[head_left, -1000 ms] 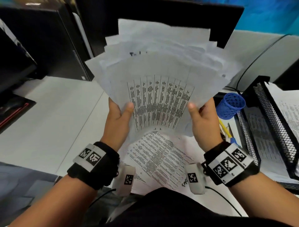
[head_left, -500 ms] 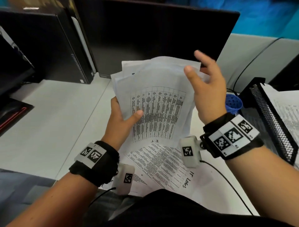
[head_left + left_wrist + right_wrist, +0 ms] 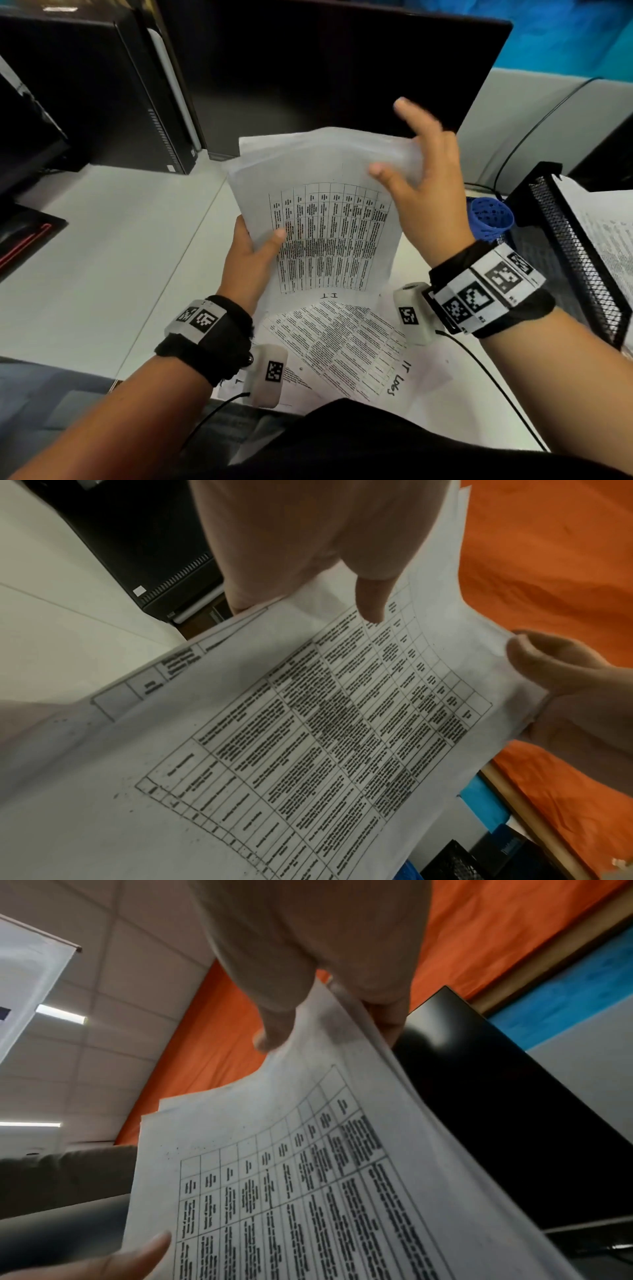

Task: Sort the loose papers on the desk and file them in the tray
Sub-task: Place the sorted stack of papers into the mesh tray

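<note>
A stack of printed sheets [image 3: 329, 233] with a table on the front page stands upright above the desk. My left hand [image 3: 253, 253] grips its lower left edge, thumb on the front page. My right hand [image 3: 421, 185] pinches the top right corner, thumb in front, fingers behind, index finger lifted. The left wrist view shows the stack [image 3: 308, 737] with the right hand [image 3: 565, 685] at its far corner. In the right wrist view the thumb and fingers straddle the sheets [image 3: 308, 1177]. A black mesh tray [image 3: 575, 246] at the right holds papers [image 3: 606, 226].
More printed sheets [image 3: 342, 346] lie on the white desk [image 3: 102, 246] under my hands, one marked "IT Logs". A blue mesh cup [image 3: 491, 219] lies beside the tray. A dark monitor [image 3: 325, 68] and a black computer tower [image 3: 102, 85] stand behind.
The fanned sheets have been gathered into one narrower stack and lowered. My right hand left the bottom edge and went up to the top right corner. The left hand kept its grip.
</note>
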`<act>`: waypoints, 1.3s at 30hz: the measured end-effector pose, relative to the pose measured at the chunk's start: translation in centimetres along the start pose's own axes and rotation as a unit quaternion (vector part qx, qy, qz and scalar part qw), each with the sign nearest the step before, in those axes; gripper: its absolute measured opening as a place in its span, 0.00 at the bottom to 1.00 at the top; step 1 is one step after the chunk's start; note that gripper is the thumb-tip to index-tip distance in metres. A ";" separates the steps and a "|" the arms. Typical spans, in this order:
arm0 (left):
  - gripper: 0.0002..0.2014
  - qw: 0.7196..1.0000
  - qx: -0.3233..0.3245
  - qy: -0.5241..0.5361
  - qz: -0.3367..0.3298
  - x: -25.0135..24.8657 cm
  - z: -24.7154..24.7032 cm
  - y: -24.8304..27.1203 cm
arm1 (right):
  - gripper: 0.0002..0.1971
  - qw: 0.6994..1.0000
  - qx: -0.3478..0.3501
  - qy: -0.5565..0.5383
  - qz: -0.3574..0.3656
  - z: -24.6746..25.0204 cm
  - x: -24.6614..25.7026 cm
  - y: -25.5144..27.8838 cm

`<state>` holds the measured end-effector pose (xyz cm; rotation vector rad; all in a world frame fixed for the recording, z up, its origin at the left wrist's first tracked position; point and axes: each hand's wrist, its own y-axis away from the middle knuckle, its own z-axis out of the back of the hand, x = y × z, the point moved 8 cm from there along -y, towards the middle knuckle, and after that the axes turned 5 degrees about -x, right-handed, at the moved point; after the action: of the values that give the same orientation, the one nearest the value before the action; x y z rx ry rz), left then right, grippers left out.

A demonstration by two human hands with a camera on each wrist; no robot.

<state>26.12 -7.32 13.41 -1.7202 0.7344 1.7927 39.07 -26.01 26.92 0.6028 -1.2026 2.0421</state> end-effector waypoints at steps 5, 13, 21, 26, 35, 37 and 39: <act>0.22 1.000 -0.003 -0.018 0.004 0.6 0.0 -0.5 | 0.25 0.999 0.003 0.033 -0.024 0.2 -1.0 0.0; 0.21 0.999 -0.026 0.042 0.004 -0.9 -0.2 0.6 | 0.28 0.953 0.054 -0.175 -0.242 -2.4 -8.6 5.5; 0.20 0.994 -0.046 0.070 -0.069 -3.1 -1.6 1.5 | 0.16 0.955 -0.021 -0.200 -0.219 -2.2 -7.4 6.3; 0.27 0.996 -0.037 0.070 -0.044 -0.6 -1.5 2.2 | 0.21 0.951 0.015 -0.178 -0.253 -3.2 -9.5 9.1; 0.22 0.997 -0.030 0.023 0.066 4.0 -2.0 1.1 | 0.22 0.932 0.059 -0.142 -0.328 -5.9 -12.1 10.7; 0.18 0.997 -0.028 0.001 0.078 4.9 -2.1 1.1 | 0.22 0.930 0.050 -0.144 -0.333 -6.0 -12.4 10.6; 0.15 0.996 -0.040 -0.016 0.082 5.3 -1.9 0.9 | 0.20 0.930 0.041 -0.151 -0.333 -5.7 -12.6 10.3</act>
<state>26.67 -9.23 8.08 -1.7219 0.8208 1.9789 39.39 -28.46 9.90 1.2154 -0.8998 1.4518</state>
